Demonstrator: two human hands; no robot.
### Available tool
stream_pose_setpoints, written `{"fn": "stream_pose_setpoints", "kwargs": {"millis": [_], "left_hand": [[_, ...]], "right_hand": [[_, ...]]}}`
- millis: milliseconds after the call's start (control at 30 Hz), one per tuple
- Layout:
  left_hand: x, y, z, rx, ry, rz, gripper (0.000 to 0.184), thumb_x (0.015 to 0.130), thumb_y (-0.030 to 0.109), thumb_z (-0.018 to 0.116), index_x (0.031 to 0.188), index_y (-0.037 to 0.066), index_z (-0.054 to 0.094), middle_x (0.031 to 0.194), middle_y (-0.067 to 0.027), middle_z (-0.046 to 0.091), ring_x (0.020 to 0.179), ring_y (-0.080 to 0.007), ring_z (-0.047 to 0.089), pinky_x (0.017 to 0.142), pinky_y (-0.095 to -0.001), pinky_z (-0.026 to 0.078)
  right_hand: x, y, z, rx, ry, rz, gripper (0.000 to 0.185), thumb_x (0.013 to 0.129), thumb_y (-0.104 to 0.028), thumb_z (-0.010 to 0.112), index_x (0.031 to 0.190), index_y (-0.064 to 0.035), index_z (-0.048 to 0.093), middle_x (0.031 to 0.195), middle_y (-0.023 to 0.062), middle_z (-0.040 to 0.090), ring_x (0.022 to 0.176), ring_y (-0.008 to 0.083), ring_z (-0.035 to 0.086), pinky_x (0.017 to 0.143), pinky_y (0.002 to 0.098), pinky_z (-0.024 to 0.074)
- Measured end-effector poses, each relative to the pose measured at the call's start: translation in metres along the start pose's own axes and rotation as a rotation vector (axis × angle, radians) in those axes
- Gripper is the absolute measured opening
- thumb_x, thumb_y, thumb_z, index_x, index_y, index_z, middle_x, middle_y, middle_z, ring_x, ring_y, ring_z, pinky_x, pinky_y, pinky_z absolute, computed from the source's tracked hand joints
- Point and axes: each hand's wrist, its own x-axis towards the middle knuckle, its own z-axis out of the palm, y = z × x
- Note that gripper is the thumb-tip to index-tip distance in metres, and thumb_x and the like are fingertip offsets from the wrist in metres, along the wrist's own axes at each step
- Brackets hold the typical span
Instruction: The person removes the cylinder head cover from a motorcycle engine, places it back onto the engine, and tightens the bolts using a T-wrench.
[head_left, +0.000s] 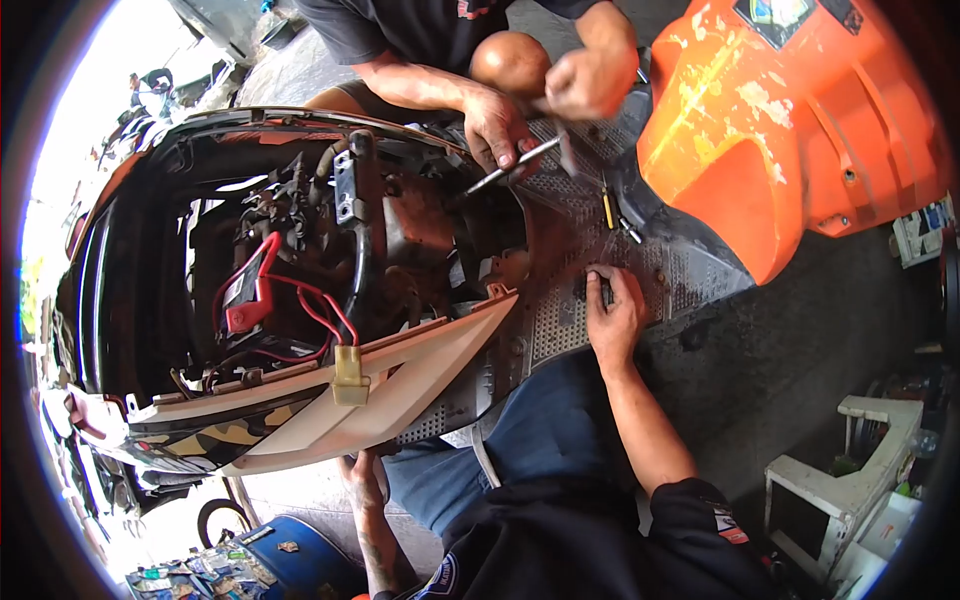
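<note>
Taking clock directions from the person's right hand (pixel 613 310), that hand lies with loosely curled fingers on the dark, perforated scooter footboard (pixel 560 325); whether something small sits under its fingertips cannot be told. The left hand (pixel 365 474), at eight o'clock, is mostly hidden by the long, pale tan plastic side panel (pixel 420 385), so its opening and any grip cannot be told. The opened scooter body with its dark engine bay (pixel 415 220) spreads between nine and ten o'clock. Across that bay stands a black tubular metal bar (pixel 362 240), while looping red wires (pixel 318 290) lead to a pale yellow plastic connector (pixel 350 378) hanging over the side panel's upper edge. At eleven o'clock a co-worker's hand (pixel 495 130) grips a slim, silvery metal rod (pixel 515 165) slanting over the bay's edge; the co-worker's other hand (pixel 592 83), blurred, is beyond it, nearer twelve. Also at twelve lies a yellow-and-black tool handle (pixel 609 208), close to a short metal tool piece (pixel 630 231). A large, scuffed orange plastic fairing (pixel 740 125) fills one o'clock. At four stands a white stool (pixel 850 470); a blue barrel (pixel 300 555) stands near eight, beside scattered small packets (pixel 200 575).
</note>
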Motion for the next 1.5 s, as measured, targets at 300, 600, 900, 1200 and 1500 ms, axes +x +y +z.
{"fn": "stream_pose_setpoints", "kwargs": {"millis": [300,600,900,1200,1500], "left_hand": [[0.002,-0.004,-0.005,0.083,-0.027,0.012,0.037,0.082,0.016,0.065,0.111,-0.004,0.054,0.106,-0.0132,0.057,0.096,-0.0224,0.054,0.086,-0.0329,0.044],[-0.005,0.016,0.008,0.13,-0.064,0.009,0.022,0.078,0.008,0.058,0.095,-0.007,0.058,0.089,-0.0134,0.062,0.08,-0.0198,0.058,0.072,-0.0321,0.048],[-0.006,0.036,0.006,0.247,-0.173,0.049,0.051,0.081,0.02,0.056,0.124,-0.005,0.047,0.085,-0.016,0.065,0.073,-0.0187,0.063,0.07,-0.0332,0.051],[-0.006,0.04,0.005,0.193,-0.223,-0.005,0.057,0.081,0.018,0.054,0.13,-0.006,0.04,0.088,-0.0189,0.065,0.072,-0.0216,0.065,0.071,-0.0339,0.051],[-0.006,0.04,0.006,0.18,-0.21,0.016,0.052,0.081,0.017,0.056,0.125,-0.007,0.044,0.088,-0.0176,0.065,0.075,-0.0204,0.065,0.071,-0.0334,0.051]], "right_hand": [[-0.003,0.006,0.004,0.018,-0.01,-0.008,0.008,0.084,-0.011,0.061,0.088,-0.0045,0.064,0.082,0.0109,0.062,0.079,0.0304,0.06,0.07,0.0386,0.047],[-0.007,0.006,0.004,0.015,-0.031,-0.043,0.015,0.089,-0.015,0.058,0.088,-0.0003,0.063,0.084,0.0126,0.064,0.081,0.0276,0.061,0.075,0.0368,0.0465],[-0.008,0.015,0.005,-0.031,-0.093,-0.115,0.026,0.094,-0.02,0.054,0.098,0.0038,0.063,0.091,0.0184,0.066,0.084,0.0313,0.064,0.075,0.0369,0.0493],[-0.01,0.016,0.006,-0.039,-0.123,-0.061,0.028,0.095,-0.021,0.052,0.102,0.0038,0.062,0.096,0.0198,0.065,0.086,0.0328,0.063,0.075,0.0379,0.0487],[-0.01,0.0,0.002,-0.074,-0.156,0.015,0.029,0.095,-0.021,0.052,0.103,0.006,0.061,0.096,0.0203,0.065,0.088,0.0326,0.063,0.078,0.0374,0.0481]]}}
